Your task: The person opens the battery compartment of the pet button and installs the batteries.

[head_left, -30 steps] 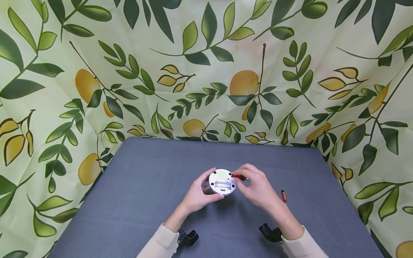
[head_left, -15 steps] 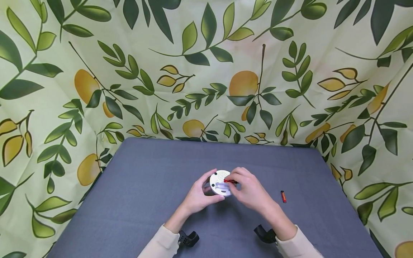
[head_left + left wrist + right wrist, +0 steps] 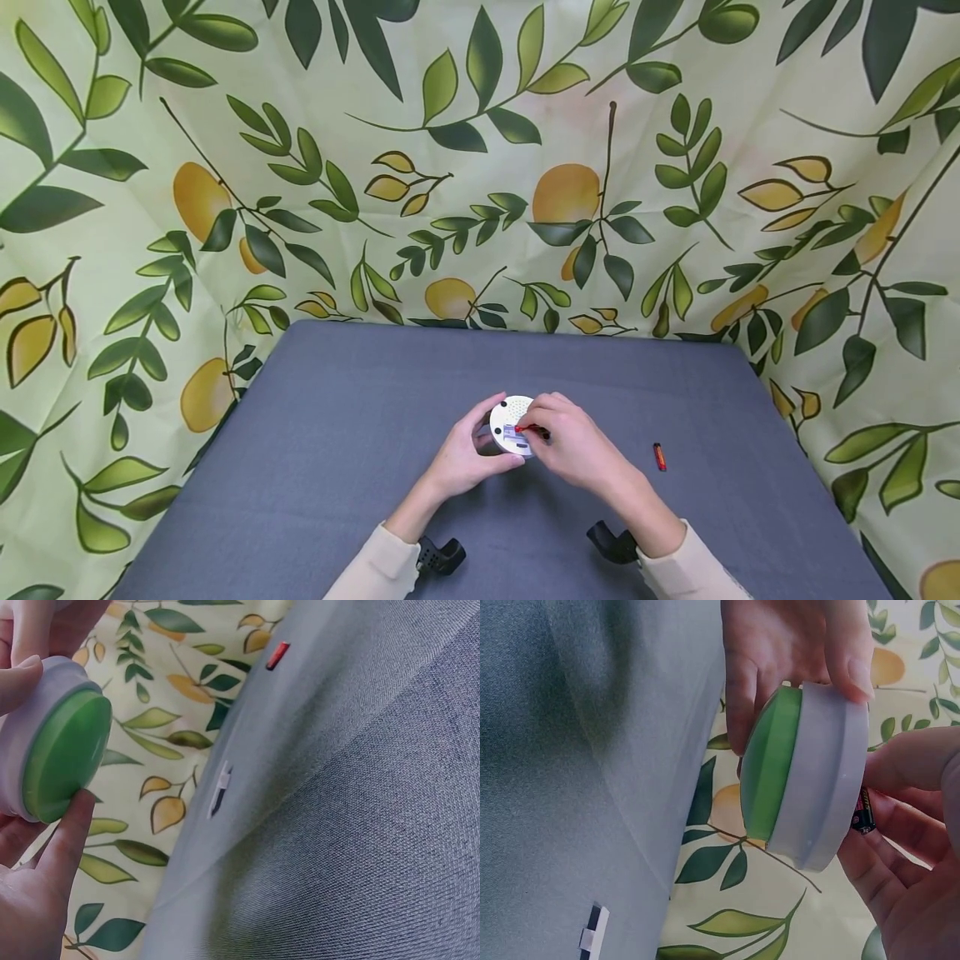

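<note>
My left hand [image 3: 459, 454] grips a round white push button [image 3: 508, 410] by its rim, its underside turned up toward the head camera. That underside has small dark feet, a patch of holes and a battery compartment. In the right wrist view the button's green dome [image 3: 771, 769] faces away from my right hand. My right hand [image 3: 576, 442] pinches a small red and black battery [image 3: 863, 811] at the compartment; my fingers partly cover both. Whether the battery sits in the slot cannot be told.
A second red battery [image 3: 659, 457] lies on the grey-blue cloth-covered table [image 3: 360, 417] to the right. A small white and black piece [image 3: 220, 789] lies on the cloth in the left wrist view. Patterned fabric [image 3: 480, 167] hangs behind the table.
My right hand has moved left from the button's right edge, bringing the battery over the compartment and then down to it. The left hand holds the button almost still.
</note>
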A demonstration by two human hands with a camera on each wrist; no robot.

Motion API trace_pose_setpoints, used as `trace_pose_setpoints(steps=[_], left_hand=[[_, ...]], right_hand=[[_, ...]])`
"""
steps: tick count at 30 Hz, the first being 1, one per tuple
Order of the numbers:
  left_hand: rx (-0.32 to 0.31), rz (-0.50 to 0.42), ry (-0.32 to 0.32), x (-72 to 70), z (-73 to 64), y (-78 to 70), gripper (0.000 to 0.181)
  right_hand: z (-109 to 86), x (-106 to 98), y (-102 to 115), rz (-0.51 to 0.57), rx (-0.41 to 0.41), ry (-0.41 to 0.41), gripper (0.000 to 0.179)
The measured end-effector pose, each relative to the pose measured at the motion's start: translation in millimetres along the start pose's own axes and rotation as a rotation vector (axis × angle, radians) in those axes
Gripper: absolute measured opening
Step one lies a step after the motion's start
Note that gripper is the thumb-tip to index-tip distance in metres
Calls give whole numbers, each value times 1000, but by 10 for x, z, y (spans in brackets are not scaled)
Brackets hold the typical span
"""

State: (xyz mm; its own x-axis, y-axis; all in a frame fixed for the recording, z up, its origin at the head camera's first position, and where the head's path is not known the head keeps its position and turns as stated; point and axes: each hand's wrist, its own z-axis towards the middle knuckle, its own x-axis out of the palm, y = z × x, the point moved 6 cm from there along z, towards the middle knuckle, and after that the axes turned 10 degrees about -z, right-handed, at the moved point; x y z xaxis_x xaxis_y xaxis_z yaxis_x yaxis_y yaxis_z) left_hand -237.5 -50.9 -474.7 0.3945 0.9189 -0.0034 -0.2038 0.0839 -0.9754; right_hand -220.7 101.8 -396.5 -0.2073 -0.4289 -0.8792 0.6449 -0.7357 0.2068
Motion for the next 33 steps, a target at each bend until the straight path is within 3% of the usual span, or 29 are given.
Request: trace_pose_setpoints(steps=[20,28,33], left_hand=[[17,-15,4,-4,-4,0,84],[31,-9,-7,-27,-3,-16,85],[35,-3,-18,-52,-1,-37,85]], right_hand=[[15,69,16,-29,46,22,12],[-13,0,23,-46,16,-64,12],[-26,-71,-22,9,60,-100,12]])
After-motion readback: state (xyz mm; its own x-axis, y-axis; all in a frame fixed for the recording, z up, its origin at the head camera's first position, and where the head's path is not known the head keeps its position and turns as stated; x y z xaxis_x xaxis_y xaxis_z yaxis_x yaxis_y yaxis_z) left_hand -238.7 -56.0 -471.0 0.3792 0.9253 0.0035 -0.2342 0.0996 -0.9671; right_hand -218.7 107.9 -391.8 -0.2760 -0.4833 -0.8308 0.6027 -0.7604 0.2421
